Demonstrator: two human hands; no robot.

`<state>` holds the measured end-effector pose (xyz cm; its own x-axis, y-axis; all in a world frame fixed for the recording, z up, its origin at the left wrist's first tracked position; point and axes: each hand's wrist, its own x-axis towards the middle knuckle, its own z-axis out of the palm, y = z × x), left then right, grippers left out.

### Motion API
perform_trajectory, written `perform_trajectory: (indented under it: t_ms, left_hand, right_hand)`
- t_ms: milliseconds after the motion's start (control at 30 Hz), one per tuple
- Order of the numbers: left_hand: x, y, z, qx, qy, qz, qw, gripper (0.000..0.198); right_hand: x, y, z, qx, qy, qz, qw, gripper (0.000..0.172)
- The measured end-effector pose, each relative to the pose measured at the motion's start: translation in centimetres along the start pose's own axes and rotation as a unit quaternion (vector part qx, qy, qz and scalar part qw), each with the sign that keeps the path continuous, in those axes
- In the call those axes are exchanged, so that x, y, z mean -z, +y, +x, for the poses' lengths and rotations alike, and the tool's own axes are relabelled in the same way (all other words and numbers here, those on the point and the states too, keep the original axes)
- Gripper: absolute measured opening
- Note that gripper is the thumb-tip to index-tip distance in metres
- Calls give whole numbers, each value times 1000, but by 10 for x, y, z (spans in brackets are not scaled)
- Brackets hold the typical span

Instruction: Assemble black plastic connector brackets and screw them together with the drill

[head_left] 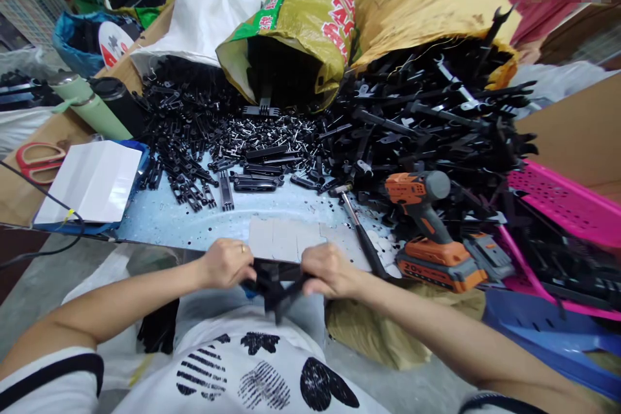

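Observation:
My left hand [227, 263] and my right hand [330, 269] are closed on the two sides of a black jointed part [275, 294], held low in front of my body at the table's near edge. The part is blurred by motion, so its exact kind is unclear. Just beyond my hands, a grey cardboard piece [286, 239] lies on the table. A hammer [361, 233] with a black handle lies to the right of it. An orange cordless power tool [429, 226] stands further right on its battery.
Small black parts [179, 116], loose metal rivets or pins [266, 136] and long black forked pieces [412, 116] are heaped at the back. Open sacks [301, 6] lie behind them. Red scissors [41, 162] and white paper [90, 181] are left; a pink basket [572, 207] is right.

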<state>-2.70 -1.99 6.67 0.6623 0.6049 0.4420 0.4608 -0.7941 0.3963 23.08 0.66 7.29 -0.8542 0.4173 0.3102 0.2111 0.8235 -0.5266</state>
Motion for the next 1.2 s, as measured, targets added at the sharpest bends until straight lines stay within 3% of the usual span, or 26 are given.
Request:
perform_trajectory:
  t_ms: [100, 200, 333, 400, 467, 500, 567, 600, 667, 733, 800, 867, 967, 1067, 1200]
  left_hand:
    - [4, 26, 4, -45, 51, -156, 985, 65]
    - [-5, 47, 6, -41, 93, -238, 966, 62]
    - [-40, 57, 6, -53, 203, -191, 959, 66]
    - [-58, 47, 6, -66, 235, -136, 960, 69]
    - [-70, 21, 9, -93, 227, -46, 968, 70]
    - [-73, 3, 12, -101, 207, 21, 973, 69]
    - [-74, -41, 19, -57, 116, 140, 982, 67]
    - [-72, -62, 24, -31, 50, 174, 983, 66]
    - [-68, -97, 38, 11, -35, 221, 975, 61]
    - [-67, -114, 57, 54, -49, 255, 964, 58]
    - [-74, -114, 82, 85, -51, 264, 959, 50]
    - [-88, -108, 112, 107, -88, 247, 959, 38]
    - [-110, -102, 155, 172, -151, 218, 949, 36]
    - [-122, -102, 185, 212, -168, 205, 941, 30]
    - [-113, -91, 186, 182, -177, 184, 950, 26]
  right_hand:
    - [-13, -26, 5, 81, 75, 195, 975, 56]
    - [-47, -48, 10, 81, 187, 303, 931, 46]
    - [-102, -50, 22, -45, 441, 290, 848, 48]
    - [-114, -30, 30, -91, 489, 266, 826, 42]
    - [-106, 6, 39, -89, 470, 225, 849, 34]
    - [-95, 29, 44, -89, 438, 187, 875, 34]
    - [-62, 82, 56, -125, 329, 48, 935, 27]
    - [-43, 109, 63, -143, 281, -35, 948, 25]
    - [-7, 159, 79, -205, 204, -178, 940, 26]
    - [20, 196, 93, -226, 109, -263, 932, 37]
    - [35, 219, 105, -227, 19, -300, 926, 54]
    - [43, 229, 112, -224, -36, -304, 925, 65]
    - [49, 229, 108, -235, -29, -242, 941, 59]
    - [54, 220, 89, -294, 79, -43, 952, 51]
    - [57, 198, 55, -323, 246, 249, 880, 65]
